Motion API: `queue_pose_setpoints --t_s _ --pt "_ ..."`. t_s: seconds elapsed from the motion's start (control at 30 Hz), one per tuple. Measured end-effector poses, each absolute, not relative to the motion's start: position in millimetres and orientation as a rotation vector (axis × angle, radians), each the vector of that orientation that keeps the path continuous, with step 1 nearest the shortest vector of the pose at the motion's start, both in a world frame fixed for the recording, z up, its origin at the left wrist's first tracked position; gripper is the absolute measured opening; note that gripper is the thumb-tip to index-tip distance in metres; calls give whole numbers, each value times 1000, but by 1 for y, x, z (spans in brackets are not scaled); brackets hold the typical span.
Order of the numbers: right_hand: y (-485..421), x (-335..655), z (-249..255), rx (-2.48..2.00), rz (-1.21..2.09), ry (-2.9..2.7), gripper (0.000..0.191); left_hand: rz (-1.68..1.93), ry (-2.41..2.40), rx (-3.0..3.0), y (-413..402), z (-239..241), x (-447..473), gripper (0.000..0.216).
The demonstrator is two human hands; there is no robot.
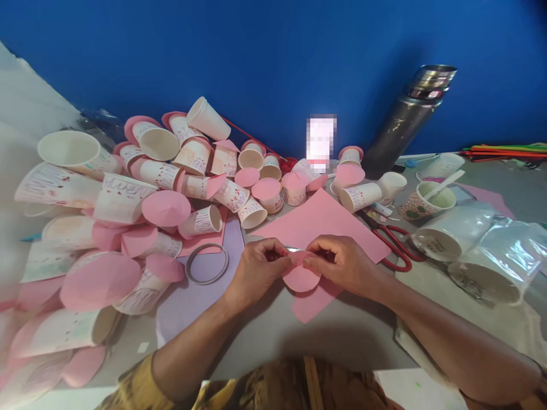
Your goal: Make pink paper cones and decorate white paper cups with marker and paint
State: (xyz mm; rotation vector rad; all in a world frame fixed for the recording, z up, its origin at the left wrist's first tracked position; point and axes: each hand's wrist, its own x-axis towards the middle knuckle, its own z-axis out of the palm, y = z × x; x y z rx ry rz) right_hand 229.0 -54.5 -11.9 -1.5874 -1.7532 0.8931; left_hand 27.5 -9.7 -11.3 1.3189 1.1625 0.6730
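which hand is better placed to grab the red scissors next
Probably the right hand: the red-handled scissors lie on its side, farther from the left hand. Both hands hold the pink disc, so it would have to let go.

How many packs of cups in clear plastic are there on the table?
2: one pack right of the red-handled scissors, the other pack farther right and lower in view. Others may be hidden.
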Motion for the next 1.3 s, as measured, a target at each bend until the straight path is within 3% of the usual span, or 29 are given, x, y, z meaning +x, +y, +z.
queue_pose_setpoints --t_s 0.3,1.3 --pt "-51 230 -10 -1573 1084 -1697 21 630 1142 1182 -7 -10 28 31" --pt "-51 231 -16 -1484 972 -1680 25 620 1155 1310 -8 -13 28 27"
